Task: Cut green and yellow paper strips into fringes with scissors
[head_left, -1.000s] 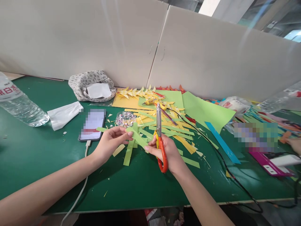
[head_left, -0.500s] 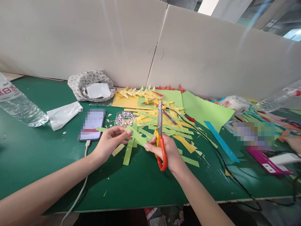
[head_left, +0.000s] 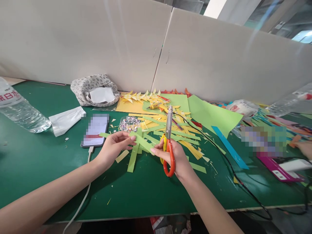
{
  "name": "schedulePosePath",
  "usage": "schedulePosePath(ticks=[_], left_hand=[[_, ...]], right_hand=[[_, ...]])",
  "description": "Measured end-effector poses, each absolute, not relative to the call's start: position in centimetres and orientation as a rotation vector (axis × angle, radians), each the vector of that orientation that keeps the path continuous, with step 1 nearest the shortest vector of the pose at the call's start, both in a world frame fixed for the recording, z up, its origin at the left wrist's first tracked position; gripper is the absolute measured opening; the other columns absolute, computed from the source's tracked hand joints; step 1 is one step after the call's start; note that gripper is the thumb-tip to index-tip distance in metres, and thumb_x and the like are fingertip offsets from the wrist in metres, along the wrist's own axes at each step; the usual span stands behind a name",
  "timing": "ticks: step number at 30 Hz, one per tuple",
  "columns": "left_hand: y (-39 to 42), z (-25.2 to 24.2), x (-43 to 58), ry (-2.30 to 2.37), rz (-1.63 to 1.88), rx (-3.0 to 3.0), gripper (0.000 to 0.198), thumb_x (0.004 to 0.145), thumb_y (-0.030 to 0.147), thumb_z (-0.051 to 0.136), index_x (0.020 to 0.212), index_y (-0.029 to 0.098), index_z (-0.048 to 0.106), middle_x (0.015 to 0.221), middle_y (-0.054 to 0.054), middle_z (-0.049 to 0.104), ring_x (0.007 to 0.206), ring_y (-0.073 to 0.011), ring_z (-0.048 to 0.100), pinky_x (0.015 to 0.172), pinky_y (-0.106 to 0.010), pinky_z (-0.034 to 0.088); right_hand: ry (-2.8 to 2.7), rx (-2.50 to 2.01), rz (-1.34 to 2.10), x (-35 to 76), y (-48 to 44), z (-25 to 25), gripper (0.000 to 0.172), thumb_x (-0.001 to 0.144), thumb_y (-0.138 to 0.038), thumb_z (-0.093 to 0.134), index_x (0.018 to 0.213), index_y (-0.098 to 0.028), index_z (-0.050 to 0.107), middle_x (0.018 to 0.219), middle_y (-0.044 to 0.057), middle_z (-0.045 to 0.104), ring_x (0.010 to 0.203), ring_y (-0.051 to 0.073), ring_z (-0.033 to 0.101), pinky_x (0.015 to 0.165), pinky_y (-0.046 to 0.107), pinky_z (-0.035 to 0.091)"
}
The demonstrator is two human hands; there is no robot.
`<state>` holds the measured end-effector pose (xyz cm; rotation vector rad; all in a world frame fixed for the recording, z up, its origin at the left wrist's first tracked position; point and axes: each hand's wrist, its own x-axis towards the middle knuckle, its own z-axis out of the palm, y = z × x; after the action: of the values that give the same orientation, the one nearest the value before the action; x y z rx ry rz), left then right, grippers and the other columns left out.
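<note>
My left hand [head_left: 117, 147] pinches a light green paper strip [head_left: 141, 142] between thumb and fingers. My right hand [head_left: 175, 156] has scissors [head_left: 169, 159] hooked in it, red-orange and yellow at the handles, with the metal blades pointing away from me. The same hand's thumb touches the right end of the strip, so the strip spans both hands. Another green strip [head_left: 132, 160] lies below it, near my left fingers. Beyond my hands spreads a heap of yellow and green strips [head_left: 192, 148].
A phone [head_left: 95, 130] with a white cable [head_left: 84, 198] lies left, near a water bottle [head_left: 23, 113]. Behind are a patterned cloth pouch [head_left: 83, 89], a tray of small gems [head_left: 130, 123] and green sheets [head_left: 214, 113]. A black cord [head_left: 226, 159] crosses the right side, where another person's hand [head_left: 304, 148] shows.
The scissors have tilted slightly to the right in my right hand. Both hands keep hold of the strip in almost the same place.
</note>
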<state>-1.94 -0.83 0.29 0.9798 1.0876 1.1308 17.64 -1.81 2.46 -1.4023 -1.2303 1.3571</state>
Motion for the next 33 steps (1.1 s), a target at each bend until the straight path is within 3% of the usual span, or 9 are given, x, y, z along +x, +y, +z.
schedulePosePath(ticks=[6, 11, 19, 26, 30, 33], left_hand=[[-0.8, 0.5, -2.0, 1.091, 1.144, 0.941, 0.023, 0.066, 0.033, 0.071, 0.073, 0.015, 0.058, 0.07, 0.0, 0.064, 0.07, -0.0122, 0.065, 0.06, -0.018, 0.05], [-0.8, 0.5, -2.1, 1.085, 1.147, 0.915, 0.022, 0.066, 0.032, 0.071, 0.072, 0.016, 0.057, 0.07, 0.0, 0.064, 0.069, -0.0113, 0.064, 0.06, -0.018, 0.05], [-1.3, 0.6, -1.9, 1.036, 1.11, 0.935, 0.022, 0.069, 0.031, 0.069, 0.071, 0.018, 0.052, 0.071, 0.001, 0.065, 0.072, -0.0114, 0.064, 0.059, -0.019, 0.05], [-1.5, 0.5, -1.6, 0.935, 0.991, 0.962, 0.021, 0.072, 0.029, 0.066, 0.073, 0.02, 0.048, 0.067, 0.003, 0.068, 0.051, -0.0093, 0.062, 0.05, -0.018, 0.046], [-1.7, 0.6, -1.7, 0.909, 0.964, 1.046, 0.017, 0.072, 0.029, 0.066, 0.073, 0.018, 0.052, 0.074, -0.001, 0.07, 0.059, -0.0129, 0.065, 0.055, -0.022, 0.048], [-1.8, 0.9, -1.8, 0.898, 0.954, 1.049, 0.018, 0.072, 0.03, 0.065, 0.084, 0.018, 0.057, 0.084, -0.004, 0.069, 0.069, -0.0173, 0.066, 0.06, -0.025, 0.049]], right_hand=[[-1.227, -1.414, 1.346, 17.7, -2.0, 2.4, 0.04, 0.045, -0.02, 0.079, 0.069, -0.019, 0.048, 0.071, -0.003, 0.063, 0.065, 0.014, 0.061, 0.067, 0.029, 0.05], [-1.22, -1.389, 1.292, 17.8, -1.8, 1.8, 0.037, 0.048, -0.024, 0.079, 0.071, -0.019, 0.049, 0.074, -0.001, 0.064, 0.071, 0.016, 0.063, 0.071, 0.031, 0.052], [-1.02, -1.37, 1.185, 18.1, -1.3, 1.6, 0.039, 0.051, -0.03, 0.078, 0.071, -0.018, 0.047, 0.067, -0.004, 0.061, 0.051, 0.014, 0.062, 0.064, 0.032, 0.054], [-0.888, -1.202, 1.223, 18.1, -1.0, 1.2, 0.034, 0.058, -0.03, 0.075, 0.072, -0.019, 0.046, 0.07, -0.002, 0.062, 0.066, 0.017, 0.066, 0.078, 0.037, 0.052], [-0.892, -1.178, 1.226, 18.5, -0.8, 0.8, 0.033, 0.059, -0.03, 0.074, 0.073, -0.02, 0.046, 0.072, -0.001, 0.064, 0.069, 0.018, 0.066, 0.08, 0.038, 0.051], [-0.952, -1.187, 1.156, 18.8, -0.9, 1.0, 0.034, 0.057, -0.025, 0.075, 0.073, -0.02, 0.046, 0.076, -0.001, 0.064, 0.077, 0.018, 0.064, 0.078, 0.036, 0.05]])
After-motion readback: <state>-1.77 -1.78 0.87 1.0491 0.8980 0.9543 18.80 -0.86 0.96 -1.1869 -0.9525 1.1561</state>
